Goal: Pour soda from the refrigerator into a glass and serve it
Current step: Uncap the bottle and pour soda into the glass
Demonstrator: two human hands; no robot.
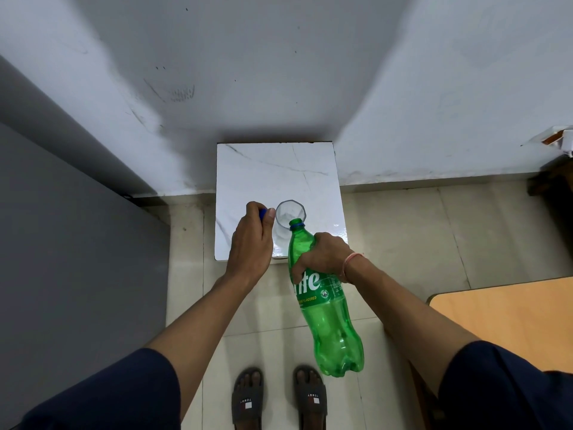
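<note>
The left hand (252,240) had its fingers curled closed around a blue cap (263,213), the thumb lying just beside the left wall of the glass (290,212); contact with the glass could not be determined. The right hand (325,254) was clamped around the upper body of the green soda bottle (325,318), fingers wrapped over the label. The bottle was uncapped and tilted, its open mouth at the near rim of the glass and its base out past the front edge of the table (273,169). The clear glass stood upright near the table's front edge. Flow of liquid could not be determined.
</note>
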